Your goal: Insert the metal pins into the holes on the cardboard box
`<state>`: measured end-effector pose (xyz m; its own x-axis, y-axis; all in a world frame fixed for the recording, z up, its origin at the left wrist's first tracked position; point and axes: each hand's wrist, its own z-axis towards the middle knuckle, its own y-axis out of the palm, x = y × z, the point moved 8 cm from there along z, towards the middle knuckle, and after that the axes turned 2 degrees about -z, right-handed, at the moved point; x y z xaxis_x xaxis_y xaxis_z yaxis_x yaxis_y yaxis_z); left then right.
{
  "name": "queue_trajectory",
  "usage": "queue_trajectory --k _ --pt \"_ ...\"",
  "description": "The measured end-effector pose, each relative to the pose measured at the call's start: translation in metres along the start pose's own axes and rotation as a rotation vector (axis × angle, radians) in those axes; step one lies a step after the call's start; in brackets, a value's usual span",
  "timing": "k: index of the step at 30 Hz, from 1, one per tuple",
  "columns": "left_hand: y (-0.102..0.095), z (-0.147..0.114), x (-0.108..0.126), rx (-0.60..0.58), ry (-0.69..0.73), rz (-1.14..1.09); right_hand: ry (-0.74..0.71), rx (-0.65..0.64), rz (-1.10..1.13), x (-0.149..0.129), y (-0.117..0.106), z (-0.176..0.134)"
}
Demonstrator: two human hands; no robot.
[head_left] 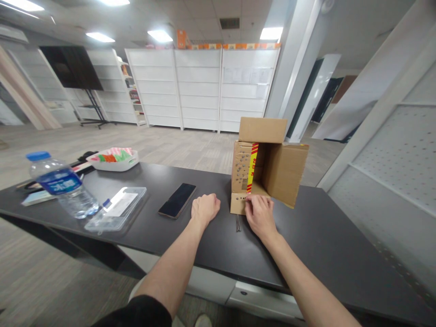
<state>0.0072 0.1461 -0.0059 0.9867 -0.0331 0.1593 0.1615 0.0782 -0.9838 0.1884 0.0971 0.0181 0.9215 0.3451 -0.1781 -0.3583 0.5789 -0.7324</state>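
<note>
An open cardboard box (269,168) stands on the dark table, its flaps spread. Several small grey screw or nail heads dot its left panel, beside a yellow-and-red printed strip (252,168). Dark spots sit in a row on the lower flap (237,205). My right hand (260,215) is at this flap, fingers bent and pinched together near the row; what is between the fingertips is hidden. Just below the flap, a few thin metal screws or nails (238,223) lie together on the table. My left hand (205,209) rests as a fist between phone and box; its inside is hidden.
A black phone (177,200) lies left of my left hand. Further left are a clear plastic case (117,211), a water bottle (64,186) with a blue cap and a white tray (116,163) of colourful packets. White shelving (197,88) stands behind; a perforated panel (398,154) rises at right.
</note>
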Motion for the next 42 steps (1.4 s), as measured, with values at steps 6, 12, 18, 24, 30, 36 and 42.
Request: queue_trajectory --k 6,12,18,24,30,36,42 --pt "-0.001 0.000 0.001 0.012 0.011 0.007 -0.007 0.016 0.014 -0.001 -0.002 0.000" --pt "-0.001 0.001 0.000 0.020 0.012 0.015 -0.020 0.034 0.011 -0.002 -0.002 0.000" --pt "0.000 0.001 0.000 0.022 0.011 0.020 -0.025 0.112 0.077 -0.003 -0.009 -0.002" --pt "-0.001 0.000 0.001 -0.008 -0.001 0.015 0.006 0.209 0.186 0.002 -0.019 -0.008" --pt "-0.003 -0.001 0.002 -0.029 -0.019 0.018 0.034 0.207 0.257 0.001 -0.024 -0.011" --pt "-0.005 -0.002 0.002 -0.034 -0.012 0.008 0.074 0.125 0.330 0.002 -0.023 -0.013" --pt "-0.006 -0.004 0.003 -0.042 -0.013 0.005 0.133 0.041 0.451 0.005 -0.018 -0.016"
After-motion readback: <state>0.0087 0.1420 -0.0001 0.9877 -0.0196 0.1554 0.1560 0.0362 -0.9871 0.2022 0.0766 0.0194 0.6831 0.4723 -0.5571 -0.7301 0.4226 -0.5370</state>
